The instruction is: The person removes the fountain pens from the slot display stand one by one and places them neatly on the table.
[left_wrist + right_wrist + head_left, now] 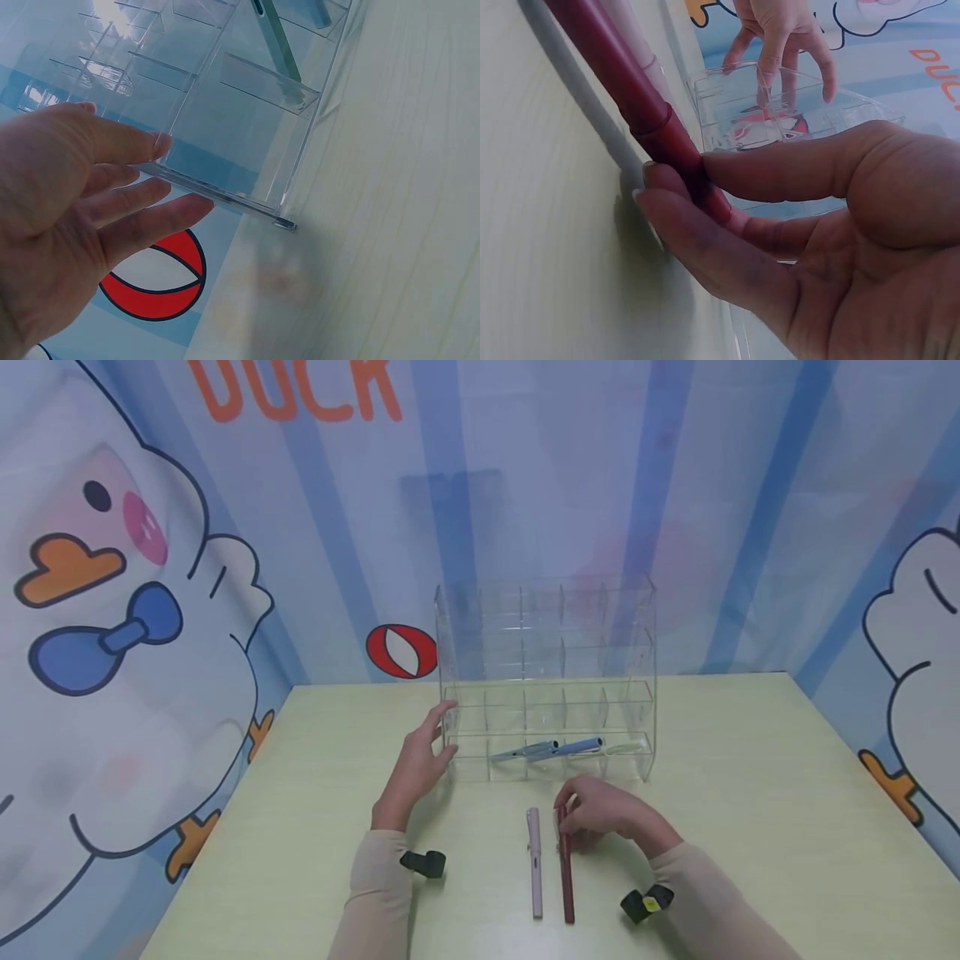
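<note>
The right hand [600, 814] pinches the far end of the dark red pen [565, 868], which lies on the table [750, 793] beside a pale pink pen [535, 868]. The left hand [416, 764], fingers straight, seems to touch the clear organizer [551, 677]; its palm hides the contact. Two blue pens [551, 748] lie in the bottom row.

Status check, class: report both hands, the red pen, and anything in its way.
Left hand open, touching the clear rack. Right hand pinching red pen, pen on table. Pink pen alongside, two blue pens in rack.
</note>
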A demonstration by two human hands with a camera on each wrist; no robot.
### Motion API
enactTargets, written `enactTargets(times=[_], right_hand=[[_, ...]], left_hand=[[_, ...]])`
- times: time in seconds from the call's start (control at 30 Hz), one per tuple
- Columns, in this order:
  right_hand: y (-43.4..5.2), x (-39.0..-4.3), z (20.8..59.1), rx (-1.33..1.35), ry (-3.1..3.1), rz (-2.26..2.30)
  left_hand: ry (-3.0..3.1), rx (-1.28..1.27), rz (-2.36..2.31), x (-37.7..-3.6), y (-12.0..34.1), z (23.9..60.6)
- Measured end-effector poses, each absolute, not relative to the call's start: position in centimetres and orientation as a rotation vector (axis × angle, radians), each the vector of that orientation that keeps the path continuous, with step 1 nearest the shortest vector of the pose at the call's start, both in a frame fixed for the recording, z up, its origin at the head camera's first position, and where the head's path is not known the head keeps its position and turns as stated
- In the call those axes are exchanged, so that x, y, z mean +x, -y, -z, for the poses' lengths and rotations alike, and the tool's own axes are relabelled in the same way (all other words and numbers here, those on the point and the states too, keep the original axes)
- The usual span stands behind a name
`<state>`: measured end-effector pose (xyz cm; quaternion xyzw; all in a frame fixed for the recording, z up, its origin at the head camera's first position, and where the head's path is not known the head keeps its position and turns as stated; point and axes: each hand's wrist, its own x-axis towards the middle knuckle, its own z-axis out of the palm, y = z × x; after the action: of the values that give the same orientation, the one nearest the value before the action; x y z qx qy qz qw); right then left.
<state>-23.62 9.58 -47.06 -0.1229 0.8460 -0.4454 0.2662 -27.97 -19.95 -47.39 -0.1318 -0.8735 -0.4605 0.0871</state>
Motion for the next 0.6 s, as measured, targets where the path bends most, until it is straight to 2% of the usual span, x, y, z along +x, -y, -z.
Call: enactTargets(times=[0.6], right_hand=[[-8.81, -22.98, 47.1, -0.357, -2.36, 1.073]], left_hand=[[2.611, -0.383, 1.361, -27.85, 19.88, 47.29]])
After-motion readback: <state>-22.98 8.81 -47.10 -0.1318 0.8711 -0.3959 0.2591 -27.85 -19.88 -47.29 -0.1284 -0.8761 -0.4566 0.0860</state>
